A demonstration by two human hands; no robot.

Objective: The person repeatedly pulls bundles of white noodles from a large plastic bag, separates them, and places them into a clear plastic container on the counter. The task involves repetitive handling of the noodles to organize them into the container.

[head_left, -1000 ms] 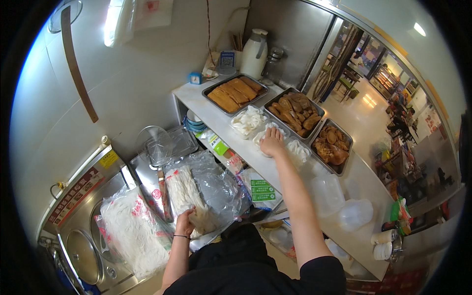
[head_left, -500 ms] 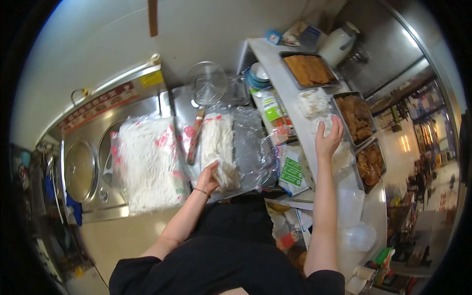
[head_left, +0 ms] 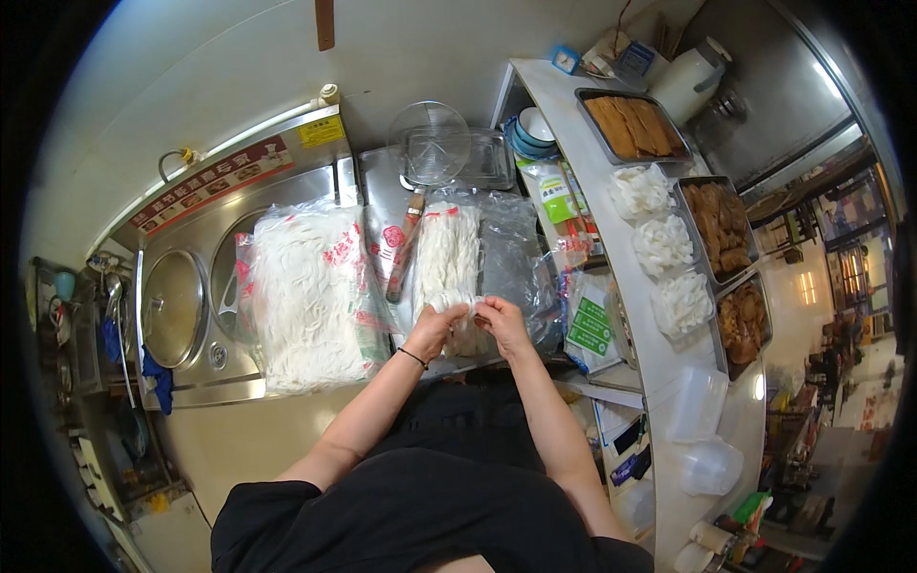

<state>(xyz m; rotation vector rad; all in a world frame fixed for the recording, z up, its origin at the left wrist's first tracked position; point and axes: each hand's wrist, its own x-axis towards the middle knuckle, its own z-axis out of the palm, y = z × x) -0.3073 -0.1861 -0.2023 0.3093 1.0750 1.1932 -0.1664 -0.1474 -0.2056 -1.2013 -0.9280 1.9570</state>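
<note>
Pulling at a clump of white noodles (head_left: 465,307), our left hand (head_left: 432,329) and right hand (head_left: 501,323) meet at the near edge of the steel desk (head_left: 374,177), straight ahead of our body. Both hands are closed in a pinch on the same clump, fingers curled round the strands, left hand on its left side and right hand on its right; neither is nearer than the other. The clump is the near end of an open bag of noodles (head_left: 449,258) whose long axis runs away from us, from the near edge toward the back edge of the desk. The rest of the noodles therefore lie directly beyond our fingertips, and the strands run lengthwise from the hands toward the wall.

Just left of it lies a larger, fuller bag of noodles (head_left: 310,291), its long axis parallel to the first, touching or nearly touching it. A red-handled tool (head_left: 403,250) lies between the two bags. At the back edge stands a clear round strainer (head_left: 430,143). On the raised shelf (head_left: 573,105) to our right sit three noodle portions (head_left: 663,244) in a row, beside metal trays of fried food (head_left: 718,224). A round pot lid (head_left: 174,307) sits at the left end of the desk.
</note>
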